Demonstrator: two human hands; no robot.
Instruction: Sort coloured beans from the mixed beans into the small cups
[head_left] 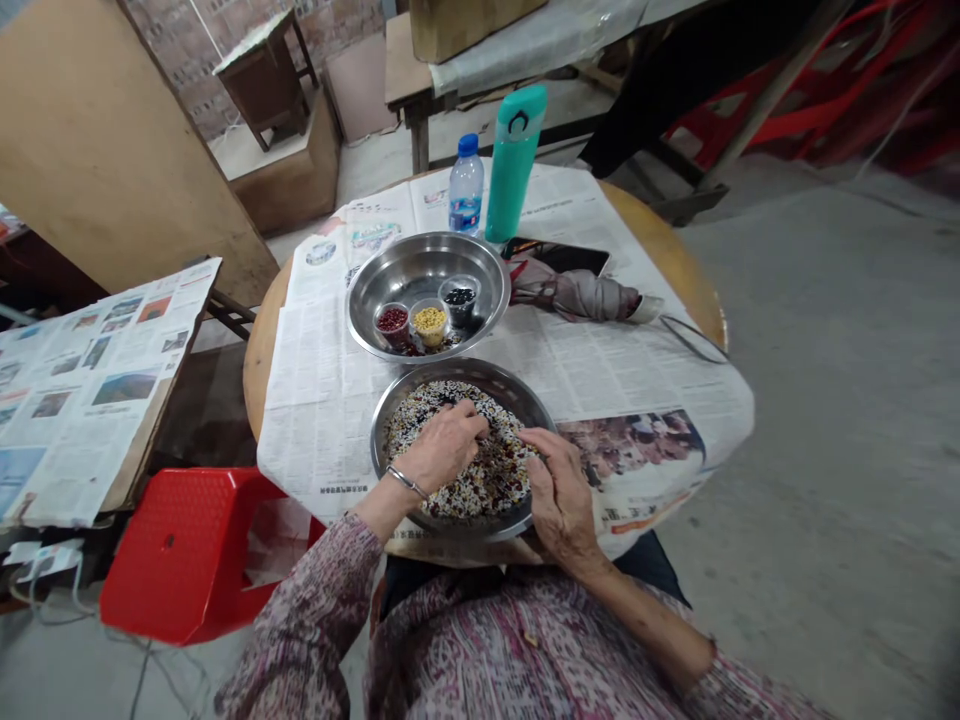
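Observation:
A steel basin (381,408) at the near side of the round table holds a mix of white, black, red and yellow grains and beans (480,490). My left hand (446,445), with a bangle at its wrist, reaches over the mix with its fingers curled together; what they hold, if anything, is hidden. At the right rim rests my right hand (561,488), its fingers reaching over the mix and the thumb apart. Behind, a second steel basin (397,270) holds clear cups of red beans (392,322), yellow beans (430,322) and black beans (460,298).
Newspaper (315,400) covers the table. A water bottle (466,190) and a teal flask (516,165) stand at the back. A folded umbrella (574,290) lies beside a dark phone (592,258). To the left is a red stool (184,550).

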